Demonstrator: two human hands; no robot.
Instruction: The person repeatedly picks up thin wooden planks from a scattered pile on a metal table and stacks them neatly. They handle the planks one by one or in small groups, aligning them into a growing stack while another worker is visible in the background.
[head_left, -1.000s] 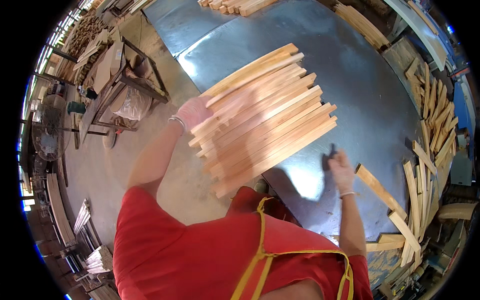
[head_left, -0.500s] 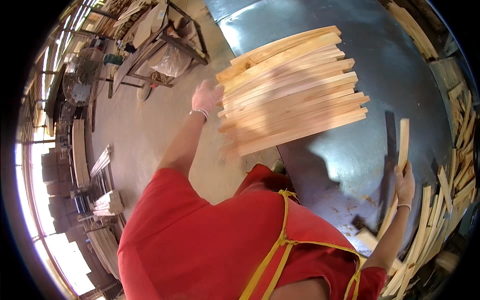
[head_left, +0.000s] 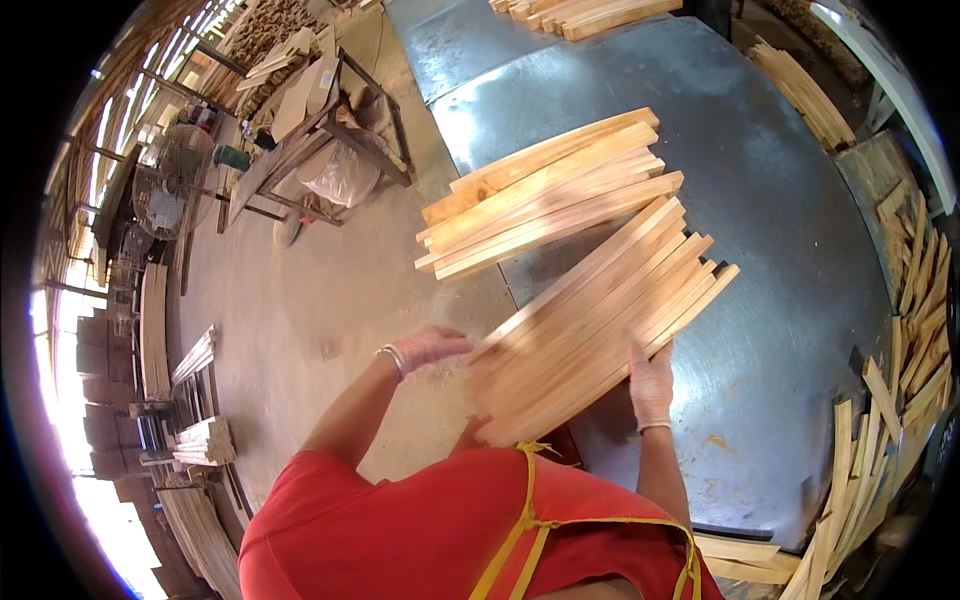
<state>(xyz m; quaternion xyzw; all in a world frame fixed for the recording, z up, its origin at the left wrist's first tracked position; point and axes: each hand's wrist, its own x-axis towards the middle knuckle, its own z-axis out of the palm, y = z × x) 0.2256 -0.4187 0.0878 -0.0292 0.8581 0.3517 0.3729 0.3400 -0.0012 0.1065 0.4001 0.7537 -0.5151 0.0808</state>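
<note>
Several pale wooden strips (head_left: 590, 325) lie side by side in a slanting group close to my body, overhanging the left edge of the metal table. My right hand (head_left: 652, 385), in a light glove, grips the right-hand edge of this group, thumb on top and its other fingers partly hidden. At the strips' left ends is my gloved left hand (head_left: 430, 347), fingers stretched toward them and slightly blurred; contact is unclear. Just beyond lies a second group of wooden strips (head_left: 550, 190), also side by side, its left ends past the table edge.
The grey metal table (head_left: 790, 260) extends far and right. More strips (head_left: 590, 14) lie at its far end. Loose wood offcuts (head_left: 920, 270) crowd the right side. Across the floor at left stand a wooden rack (head_left: 330, 130), a fan (head_left: 170, 170) and stacked boards (head_left: 205, 440).
The single row of strips is now two groups, the nearer one turned and drawn toward me. My right hand has left its separate strip and moved left to this group; my left hand came nearer.
</note>
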